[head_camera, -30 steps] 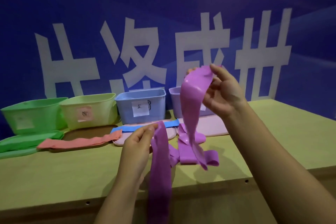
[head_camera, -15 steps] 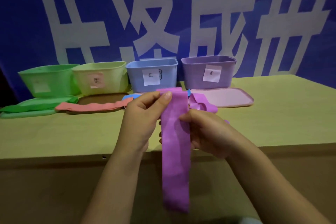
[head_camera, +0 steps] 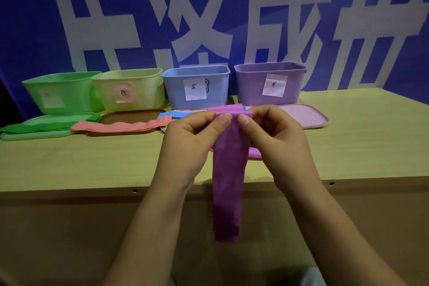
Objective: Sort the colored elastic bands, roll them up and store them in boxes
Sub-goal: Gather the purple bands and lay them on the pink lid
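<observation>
A purple elastic band (head_camera: 228, 176) hangs down over the table's front edge, folded over at its top. My left hand (head_camera: 190, 146) and my right hand (head_camera: 276, 139) both pinch that top edge, thumbs nearly touching. Behind them stand a green box (head_camera: 62, 91), a yellow box (head_camera: 130, 89), a blue box (head_camera: 196, 87) and a purple box (head_camera: 270, 82), all open. A pink band (head_camera: 120, 126) lies on a brown lid, a green band (head_camera: 46, 124) on a green lid, and a blue band (head_camera: 176, 114) peeks out behind my left hand.
The wooden table (head_camera: 348, 146) has a pink lid (head_camera: 306, 117) lying before the purple box. A blue wall banner (head_camera: 209, 7) with large white characters rises right behind the boxes. Each box carries a paper label.
My right hand came down from holding the band high and joined the left at the band's top edge. The loose heap of band is gathered; the view tilted down.
</observation>
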